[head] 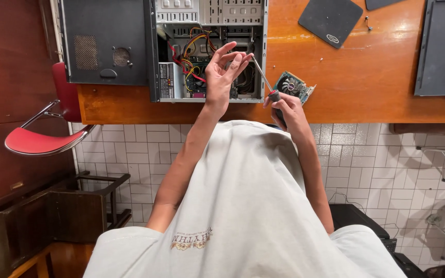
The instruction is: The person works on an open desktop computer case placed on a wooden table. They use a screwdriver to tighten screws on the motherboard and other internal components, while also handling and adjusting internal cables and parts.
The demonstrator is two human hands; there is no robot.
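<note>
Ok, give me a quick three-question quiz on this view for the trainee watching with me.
1. True or false: the right hand holds a screwdriver with a dark, red-collared handle.
2. Where do the left hand's fingertips sit?
A. at the screwdriver's tip
B. on the red chair seat
C. on the black mouse pad
3. Fill in: the small graphics card with a round fan lies on the orange wooden ____, beside the open grey computer case.

Key: 1 true; 2 A; 3 table.
</note>
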